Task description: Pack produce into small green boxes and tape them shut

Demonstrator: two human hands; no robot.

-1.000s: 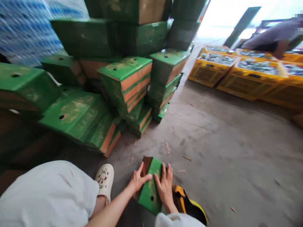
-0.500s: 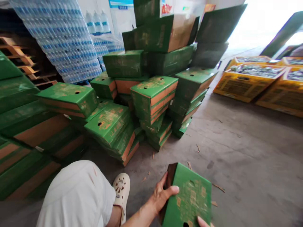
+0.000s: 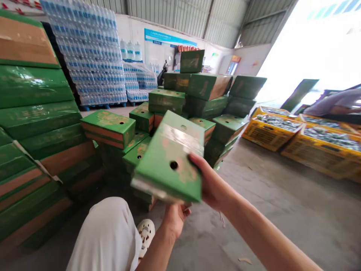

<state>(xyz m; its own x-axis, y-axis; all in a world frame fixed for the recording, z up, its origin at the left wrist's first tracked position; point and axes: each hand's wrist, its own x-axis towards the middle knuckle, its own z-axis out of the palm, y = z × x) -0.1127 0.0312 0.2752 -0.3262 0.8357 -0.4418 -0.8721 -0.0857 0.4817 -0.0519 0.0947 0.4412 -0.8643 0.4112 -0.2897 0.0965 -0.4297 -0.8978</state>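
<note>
A green cardboard box with a round dark hole and a shiny tape strip is held up in front of me, tilted and slightly blurred. Under its near edge, my left hand supports it from below, with the fingers partly hidden. My right hand grips the box's right side, its thumb on the top face. Just behind the held box stand stacks of similar boxes, among them a green box with brown sides at the left and a taped green box farther back.
Tall stacks of green boxes rise at the left. Yellow crates of small silvery packets stand at the right, near a bent-over person. Shrink-wrapped bottled water is piled behind. My knee is at lower left.
The box has come up off the low right and moved left toward the stacks, in both hands. My right hand now shows fully on its side. The view has tipped upward.
</note>
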